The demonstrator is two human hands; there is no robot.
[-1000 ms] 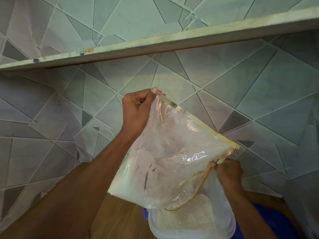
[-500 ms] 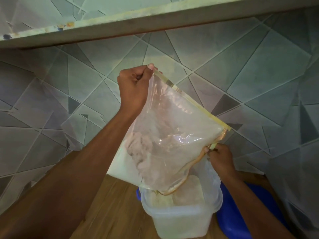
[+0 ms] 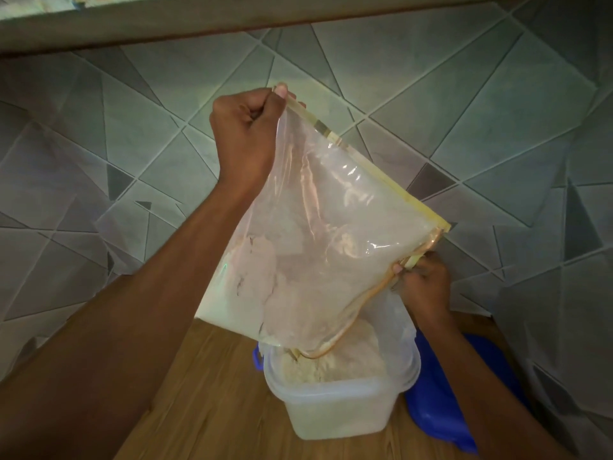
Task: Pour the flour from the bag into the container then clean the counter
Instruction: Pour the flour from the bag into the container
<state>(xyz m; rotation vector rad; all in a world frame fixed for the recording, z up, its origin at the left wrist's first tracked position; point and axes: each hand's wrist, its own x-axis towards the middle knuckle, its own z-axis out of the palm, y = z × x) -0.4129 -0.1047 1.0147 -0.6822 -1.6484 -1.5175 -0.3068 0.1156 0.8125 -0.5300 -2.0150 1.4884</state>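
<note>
A clear plastic bag point(image 3: 325, 234) with a yellowish sealed edge hangs tilted above a translucent plastic container point(image 3: 335, 410). My left hand point(image 3: 248, 141) grips the bag's upper corner, raised high. My right hand point(image 3: 424, 287) pinches the lower right corner near the bag's open mouth. The mouth dips into the container, where a heap of white flour point(image 3: 335, 363) lies. Some flour still clings in clumps inside the bag's lower left part.
The container stands on a wooden counter point(image 3: 212, 393). A blue lid point(image 3: 438, 413) lies right of it under my right forearm. A grey tiled wall point(image 3: 431, 94) is close behind, with a shelf edge point(image 3: 232, 18) overhead.
The view has tipped downward, showing more of the container and counter. Flour inside the bag has slid lower toward the mouth, and the heap in the container has grown.
</note>
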